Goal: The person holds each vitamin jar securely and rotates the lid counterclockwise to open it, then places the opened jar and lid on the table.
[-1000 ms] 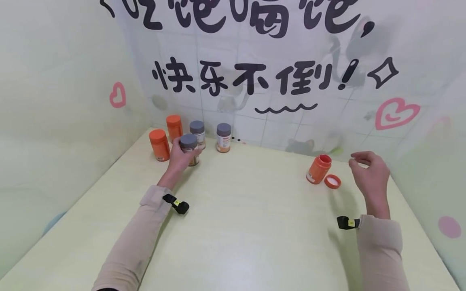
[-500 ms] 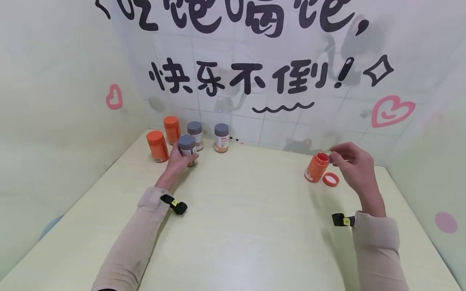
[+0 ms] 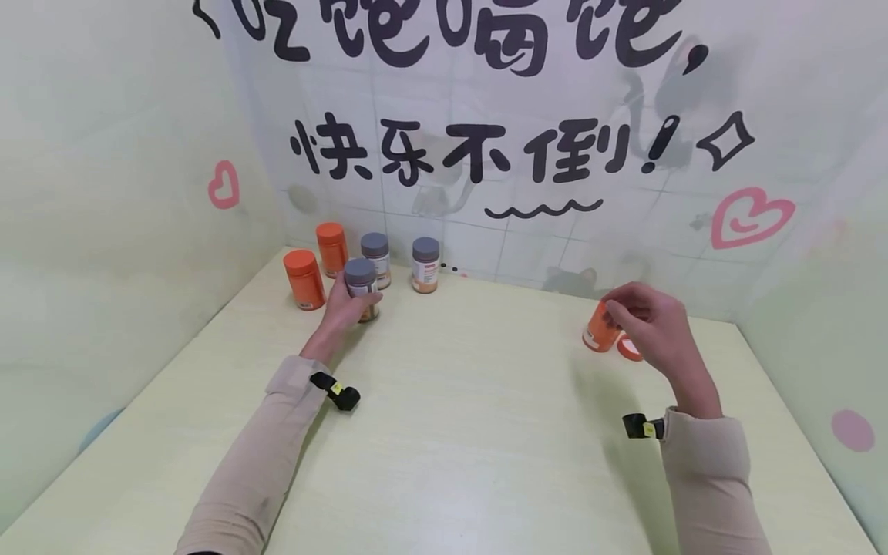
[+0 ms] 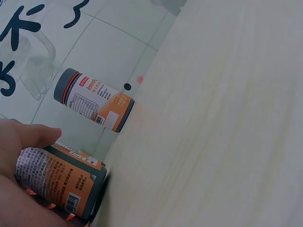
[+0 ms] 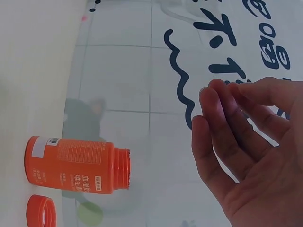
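My left hand [image 3: 343, 312] grips a grey-lidded supplement bottle [image 3: 363, 287], thumb across its near side. In the left wrist view the orange-and-white label of this bottle [image 4: 66, 182] shows, and its base is at the table. On the right stands an orange bottle [image 5: 78, 164], uncapped, its threaded neck exposed. Beside it lies its orange cap [image 5: 40, 211], white inside. My right hand [image 3: 652, 327] is raised beside and above the open bottle, apart from it in the right wrist view. Its fingers bend loosely with the thumb near the fingertips; no object shows between them.
Two closed orange bottles [image 3: 304, 281] stand left of my left hand. Another grey-lidded bottle [image 3: 377, 258] is just behind it, and one more grey-lidded bottle [image 3: 425, 266] stands to the right by the printed wall [image 3: 499, 247]. The pale table [image 3: 444, 416] extends in front.
My right hand has moved left, from beyond the cap to over the open orange bottle, partly covering it in the head view. The left hand still holds its bottle in the same place.
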